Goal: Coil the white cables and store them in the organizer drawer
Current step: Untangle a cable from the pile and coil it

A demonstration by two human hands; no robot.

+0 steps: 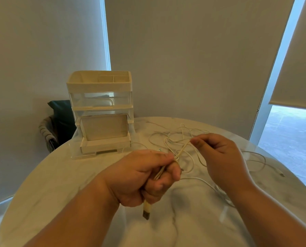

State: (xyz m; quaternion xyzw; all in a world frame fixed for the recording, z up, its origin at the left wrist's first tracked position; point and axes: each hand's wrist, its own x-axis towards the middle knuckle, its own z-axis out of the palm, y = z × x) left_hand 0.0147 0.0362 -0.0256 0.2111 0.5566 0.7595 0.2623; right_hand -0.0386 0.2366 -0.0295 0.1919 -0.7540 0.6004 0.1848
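Observation:
My left hand (145, 177) grips a folded bundle of white cable (181, 151), and the cable's USB plug (146, 211) sticks out below my fist. My right hand (220, 157) pinches the same strands a little further up, to the right. More white cable (168, 138) lies tangled in loose loops on the round table (63, 175) behind my hands. Another white cable (255, 161) trails off to the right. The white organizer (100, 111) stands at the back left of the table, with its bottom drawer (104, 129) pulled out and open.
A dark chair (59, 120) stands behind the table at the left. Roller blinds cover the windows behind, and a strip of window with floor shows at the right. The table's curved edge runs close to the organizer's left side.

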